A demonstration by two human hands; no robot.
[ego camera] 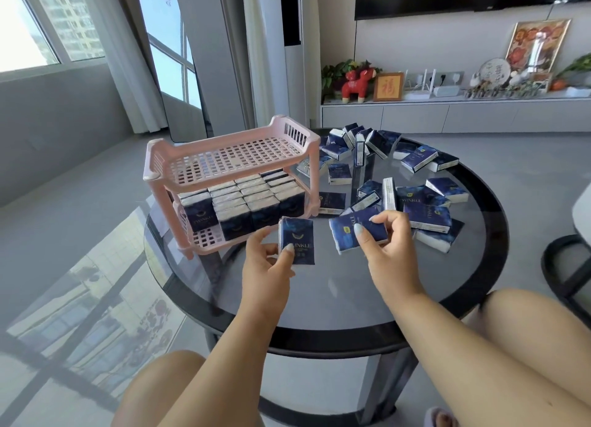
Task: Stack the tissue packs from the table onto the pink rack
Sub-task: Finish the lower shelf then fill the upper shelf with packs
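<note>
Over near desk (319,302) edge both forearms reach forward. Left hand (267,260) pinches upright tissue pack (296,241); right hand (388,246) grips second pack (356,230). Far left: pink rack (230,158), lower shelf packed. Loose packs (428,217) far right.

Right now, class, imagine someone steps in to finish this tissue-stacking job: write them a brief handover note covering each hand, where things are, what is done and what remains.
Left hand holds one dark blue tissue pack upright, in front of the pink plastic two-tier rack.
Right hand grips a second blue pack over the round black-rimmed glass table.
Done: the rack's lower shelf is mostly filled with upright packs.
Left: the top shelf holds nothing; many loose packs lie scattered on the table to the rack's right.
</note>
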